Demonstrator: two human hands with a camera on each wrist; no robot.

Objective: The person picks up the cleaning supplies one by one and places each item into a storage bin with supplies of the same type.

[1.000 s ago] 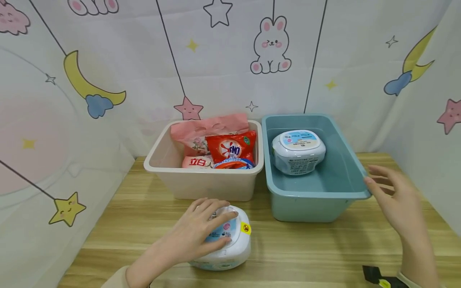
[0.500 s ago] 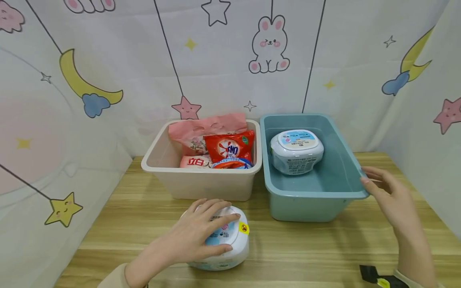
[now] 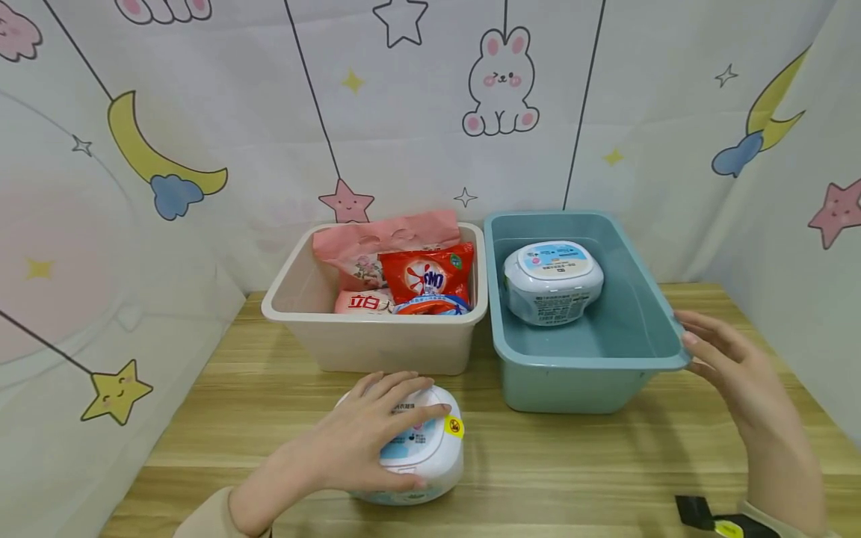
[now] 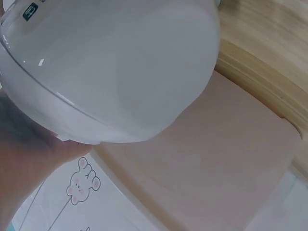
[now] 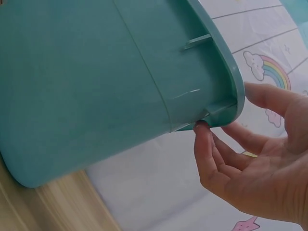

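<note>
My left hand (image 3: pixel 377 426) spreads over the lid of a white laundry pod tub (image 3: pixel 440 467) on the table, with the thumb down its near side and the fingers over the far part. In the left wrist view the tub (image 4: pixel 125 67) fills the upper left. At the front right corner of the blue-green bin (image 3: pixel 572 388), my right hand (image 3: pixel 740 366) holds the rim. The right wrist view shows its thumb at the rim's edge and its fingers (image 5: pixel 204 154) below it. A second white tub (image 3: pixel 554 288) sits inside the bin, towards the left.
Left of the blue-green bin stands a cream bin (image 3: pixel 377 344). It holds a pink bag (image 3: pixel 390 232), a red packet (image 3: pixel 430 273) and other packets. A patterned curtain (image 3: pixel 403 119) hangs behind and at both sides of the wooden table (image 3: pixel 538 478).
My left thumb has slid slightly down the tub's near side. The right hand's fingers have shifted at the rim, with one finger now lower. The head view has drifted slightly.
</note>
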